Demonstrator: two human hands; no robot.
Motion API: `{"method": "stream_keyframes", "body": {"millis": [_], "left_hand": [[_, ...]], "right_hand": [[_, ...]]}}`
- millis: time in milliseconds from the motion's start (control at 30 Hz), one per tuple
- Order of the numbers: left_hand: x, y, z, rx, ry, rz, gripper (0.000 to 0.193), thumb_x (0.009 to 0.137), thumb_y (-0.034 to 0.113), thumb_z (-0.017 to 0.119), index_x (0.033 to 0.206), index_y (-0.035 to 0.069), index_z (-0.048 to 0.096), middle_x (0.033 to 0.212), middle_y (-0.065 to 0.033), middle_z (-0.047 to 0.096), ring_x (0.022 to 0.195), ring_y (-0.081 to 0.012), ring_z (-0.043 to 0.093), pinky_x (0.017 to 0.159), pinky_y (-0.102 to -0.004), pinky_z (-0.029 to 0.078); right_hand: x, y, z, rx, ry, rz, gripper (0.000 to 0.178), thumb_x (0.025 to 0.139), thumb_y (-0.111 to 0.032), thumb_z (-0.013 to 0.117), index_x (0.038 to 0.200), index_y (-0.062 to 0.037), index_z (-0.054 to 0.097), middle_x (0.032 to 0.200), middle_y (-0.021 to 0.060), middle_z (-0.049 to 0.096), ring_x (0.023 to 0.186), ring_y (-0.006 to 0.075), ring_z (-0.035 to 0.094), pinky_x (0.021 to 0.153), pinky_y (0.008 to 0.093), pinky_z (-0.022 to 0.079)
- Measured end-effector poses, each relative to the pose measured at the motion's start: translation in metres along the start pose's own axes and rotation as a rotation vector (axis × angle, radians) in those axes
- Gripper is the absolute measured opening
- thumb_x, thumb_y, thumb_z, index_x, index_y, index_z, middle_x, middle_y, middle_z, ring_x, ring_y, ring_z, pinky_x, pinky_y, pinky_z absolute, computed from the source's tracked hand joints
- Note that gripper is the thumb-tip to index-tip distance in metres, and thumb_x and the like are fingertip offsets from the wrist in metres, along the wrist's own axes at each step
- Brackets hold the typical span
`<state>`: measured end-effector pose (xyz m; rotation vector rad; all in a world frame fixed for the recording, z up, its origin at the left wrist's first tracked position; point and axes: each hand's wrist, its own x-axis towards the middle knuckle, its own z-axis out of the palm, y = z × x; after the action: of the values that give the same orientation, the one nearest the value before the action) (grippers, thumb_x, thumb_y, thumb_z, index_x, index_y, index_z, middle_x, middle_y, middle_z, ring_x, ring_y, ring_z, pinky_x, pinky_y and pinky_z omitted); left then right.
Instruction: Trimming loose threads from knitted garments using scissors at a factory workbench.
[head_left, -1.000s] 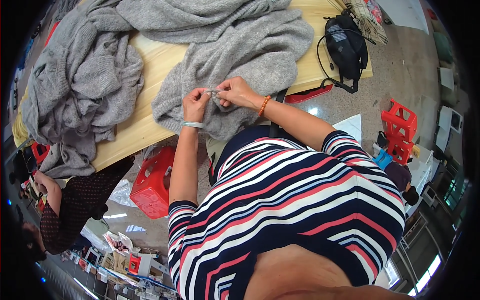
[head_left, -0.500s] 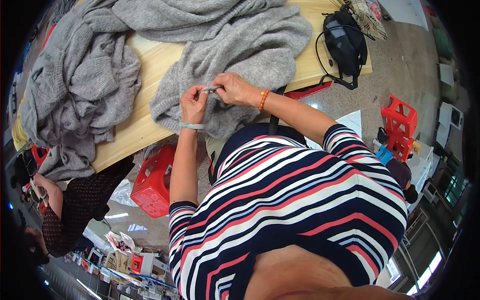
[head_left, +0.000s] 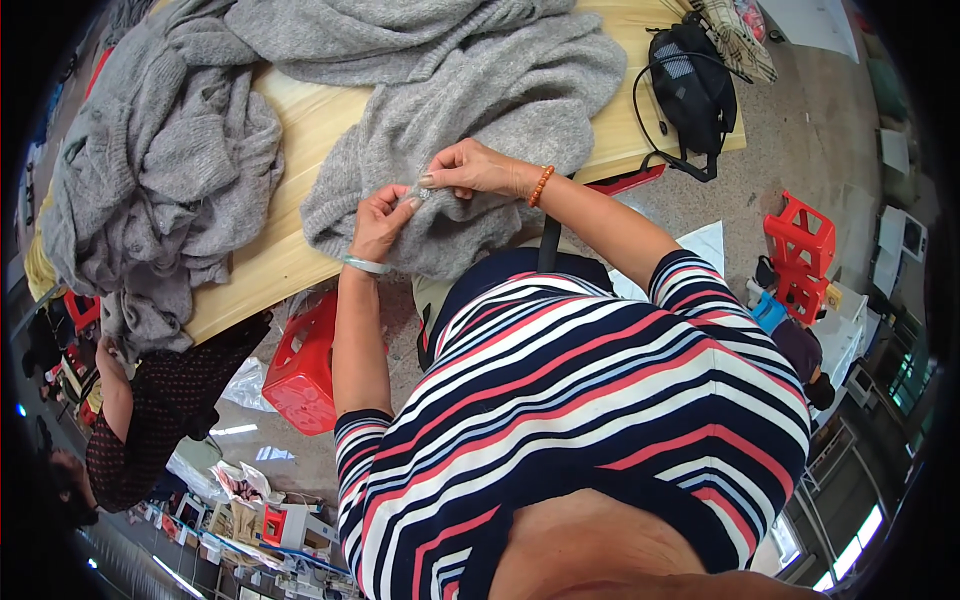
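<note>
A grey knitted garment (head_left: 520,130) lies in folds at the near edge of the table, partly hanging over it. Both my hands are over its front part. My left hand (head_left: 382,218), with a pale bangle at the wrist, is closed in a pinch on the grey knit. Facing it, my right hand (head_left: 478,168), with an orange bead bracelet, pinches the same small piece of knit between thumb and forefinger. The fingertips of the two hands nearly meet there. Any smaller item between them is too small to make out.
More grey knitwear is heaped on the left of the wooden table (head_left: 300,130). A black bag (head_left: 690,95) with a strap lies at the right end. A red stool (head_left: 303,370) stands below the edge, red stools (head_left: 798,255) further right. A co-worker (head_left: 150,425) handles knitwear at left.
My left hand has turned and lowered slightly to the left. My right hand has shifted a little, still pinching. The co-worker's hand has moved up to the hanging knitwear.
</note>
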<state>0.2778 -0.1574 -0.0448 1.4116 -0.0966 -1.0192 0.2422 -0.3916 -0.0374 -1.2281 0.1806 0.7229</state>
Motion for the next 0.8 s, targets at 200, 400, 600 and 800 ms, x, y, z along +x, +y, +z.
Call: {"method": "stream_keyframes", "body": {"millis": [200, 400, 600, 800], "left_hand": [[-0.014, 0.003, 0.001, -0.109, 0.079, -0.003, 0.011, 0.088, 0.009, 0.068, 0.098, 0.004, 0.065, 0.085, 0.0053, 0.062, 0.075, -0.0025, 0.053, 0.067, -0.0181, 0.041], [-0.019, 0.006, 0.015, 1.335, 0.64, 0.255, 0.085, 0.064, 0.036, 0.085, 0.134, 0.009, 0.045, 0.128, -0.0144, 0.051, 0.122, -0.0303, 0.045, 0.1, -0.0449, 0.036], [-0.01, -0.034, 0.003, 1.407, 0.686, 0.031, 0.099, 0.061, 0.025, 0.081, 0.145, 0.011, 0.031, 0.126, -0.0173, 0.048, 0.121, -0.0386, 0.043, 0.099, -0.0538, 0.034], [-0.018, -0.048, -0.026, 1.097, 0.729, 0.334, 0.051, 0.067, 0.001, 0.066, 0.116, 0.007, 0.054, 0.092, -0.0109, 0.06, 0.09, -0.0296, 0.059, 0.082, -0.0415, 0.047]], "right_hand": [[0.007, -0.006, 0.003, -0.648, 0.219, -0.382, 0.015, 0.082, -0.02, 0.07, 0.085, -0.0054, 0.067, 0.065, 0.0041, 0.061, 0.06, 0.0157, 0.059, 0.059, 0.0304, 0.048], [0.043, -0.083, -0.068, -1.423, 0.815, -0.682, 0.049, 0.074, -0.022, 0.075, 0.12, -0.0173, 0.058, 0.133, 0.0114, 0.049, 0.125, 0.033, 0.043, 0.104, 0.0465, 0.035], [0.068, -0.124, -0.128, -1.643, 0.846, -0.422, 0.09, 0.071, -0.025, 0.079, 0.147, -0.0249, 0.031, 0.153, 0.0187, 0.026, 0.124, 0.0352, 0.047, 0.103, 0.0467, 0.037], [0.088, -0.122, -0.169, -1.61, 0.723, -0.079, 0.06, 0.077, -0.014, 0.066, 0.134, -0.017, 0.048, 0.114, 0.0191, 0.062, 0.098, 0.0344, 0.065, 0.079, 0.0438, 0.053]]}}
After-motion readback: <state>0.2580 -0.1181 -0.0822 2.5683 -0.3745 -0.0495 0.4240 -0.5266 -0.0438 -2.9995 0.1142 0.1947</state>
